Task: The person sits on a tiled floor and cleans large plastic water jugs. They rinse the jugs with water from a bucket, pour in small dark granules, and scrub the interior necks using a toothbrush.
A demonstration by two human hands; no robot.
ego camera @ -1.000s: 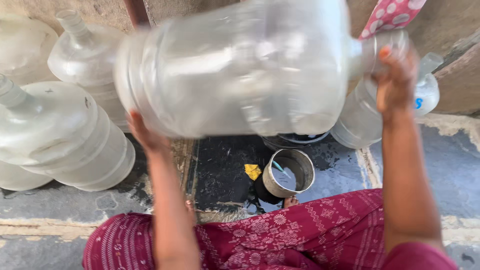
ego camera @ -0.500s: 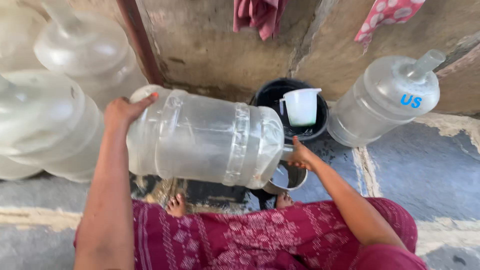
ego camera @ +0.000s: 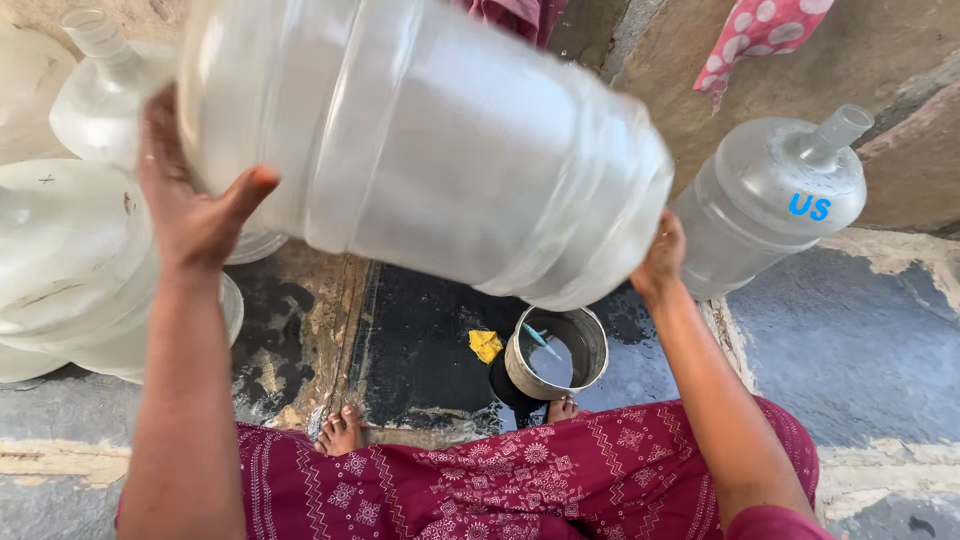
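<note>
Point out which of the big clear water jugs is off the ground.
The large water jug held sideways between the left hand and right hand. The jug with blue lettering and the jugs at left rest on the floor.

The wet stone floor [ego camera: 860, 350] carries a steel pot [ego camera: 556, 352], a yellow scrap [ego camera: 485, 345] and several clear water jugs [ego camera: 770, 205].

Outdoor wash spot at home, maybe back yard. Rough stone wall [ego camera: 640, 60] behind. Wet dark floor [ego camera: 420, 340], cracked, old paint peeling. Many big clear water jugs [ego camera: 770, 200] lying and standing around. Small metal pot [ego camera: 556, 352] with water on floor, yellow scrub rag [ego camera: 485, 345] beside it. Cloths [ego camera: 760, 35] hang on wall. Person sits low, bare feet [ego camera: 342, 430] on wet floor.
</note>
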